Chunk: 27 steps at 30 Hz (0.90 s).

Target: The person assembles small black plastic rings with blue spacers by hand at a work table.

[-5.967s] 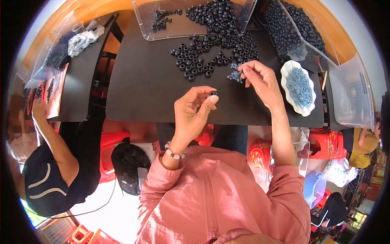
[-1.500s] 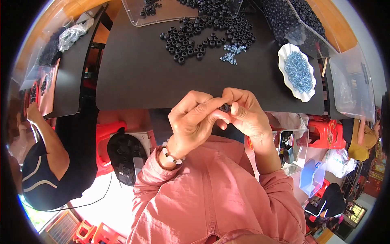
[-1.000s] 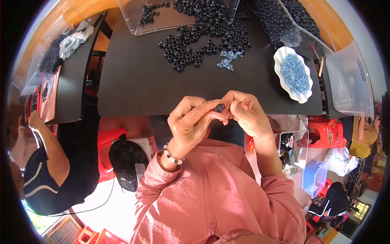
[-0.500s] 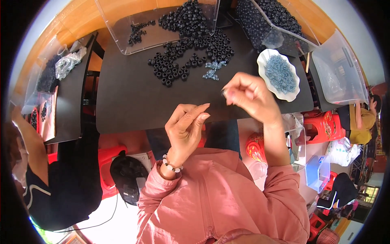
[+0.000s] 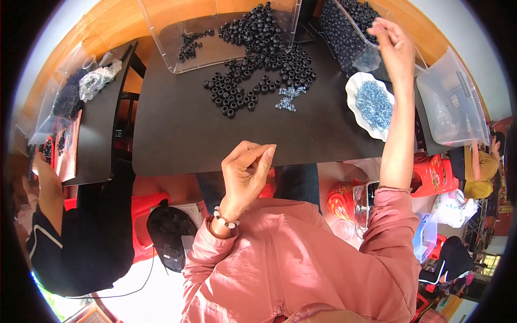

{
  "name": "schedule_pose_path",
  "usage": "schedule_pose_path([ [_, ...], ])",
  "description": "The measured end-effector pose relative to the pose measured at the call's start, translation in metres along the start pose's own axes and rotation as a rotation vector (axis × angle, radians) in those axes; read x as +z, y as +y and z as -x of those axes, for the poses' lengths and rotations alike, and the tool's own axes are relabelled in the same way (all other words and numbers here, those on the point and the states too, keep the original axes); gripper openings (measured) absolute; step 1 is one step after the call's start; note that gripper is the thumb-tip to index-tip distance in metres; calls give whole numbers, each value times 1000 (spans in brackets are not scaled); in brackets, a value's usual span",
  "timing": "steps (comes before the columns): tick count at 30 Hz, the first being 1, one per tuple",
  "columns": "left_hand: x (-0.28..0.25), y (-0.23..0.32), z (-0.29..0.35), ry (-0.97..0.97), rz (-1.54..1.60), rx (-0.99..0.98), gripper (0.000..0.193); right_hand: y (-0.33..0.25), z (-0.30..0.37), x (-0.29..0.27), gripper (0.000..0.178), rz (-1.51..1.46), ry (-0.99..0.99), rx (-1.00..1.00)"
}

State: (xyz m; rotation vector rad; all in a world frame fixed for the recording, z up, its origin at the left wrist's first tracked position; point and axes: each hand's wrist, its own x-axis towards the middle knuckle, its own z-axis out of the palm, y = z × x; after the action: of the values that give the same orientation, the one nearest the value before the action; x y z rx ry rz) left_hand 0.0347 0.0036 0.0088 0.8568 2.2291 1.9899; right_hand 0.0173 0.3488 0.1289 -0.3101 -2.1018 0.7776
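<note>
My left hand (image 5: 245,173) hovers over the near edge of the dark table (image 5: 183,124), thumb and forefinger pressed together in a pinch. Whatever lies in that pinch is too small to make out. Out at the far right, my right hand (image 5: 394,47) is above the clear bin of black beads (image 5: 344,46), its fingers also drawn together; their tips show nothing I can name. Loose black beads (image 5: 230,97) spread over the table's middle, with a few small blue-and-white striped pieces (image 5: 291,97) beside them. A white scalloped dish (image 5: 358,119) holds small clear blue rings (image 5: 374,105).
A clear tray (image 5: 177,69) with black beads stands at the back. Right of the table is a clear plastic box (image 5: 452,102). Another person's arm (image 5: 48,188) works at the left table (image 5: 97,129). Red stools (image 5: 436,175) and a black bag (image 5: 167,237) stand below.
My right hand has swung from near my left hand out to the far right, up over the bin of black beads. My left hand stays nearly in place, its fingertips closer together.
</note>
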Motion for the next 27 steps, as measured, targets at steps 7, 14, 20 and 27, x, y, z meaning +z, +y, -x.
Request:
schedule_pose_path([
  [7, -2, 0, -4, -39, 17, -43, 8, -31, 80, 71, 10, 7, -452, -85],
  [14, -1, -8, -6, -56, 81, -32, 7, -29, 97, 109, 14, 108, -579, -357],
  [20, -2, -1, -9, -42, 139, -168, 9, -38, 99, 122, 15, 251, -615, -359],
  [27, 0, -12, -14, -11, 213, -189, 12, -42, 102, 127, 18, 263, -606, -342],
])
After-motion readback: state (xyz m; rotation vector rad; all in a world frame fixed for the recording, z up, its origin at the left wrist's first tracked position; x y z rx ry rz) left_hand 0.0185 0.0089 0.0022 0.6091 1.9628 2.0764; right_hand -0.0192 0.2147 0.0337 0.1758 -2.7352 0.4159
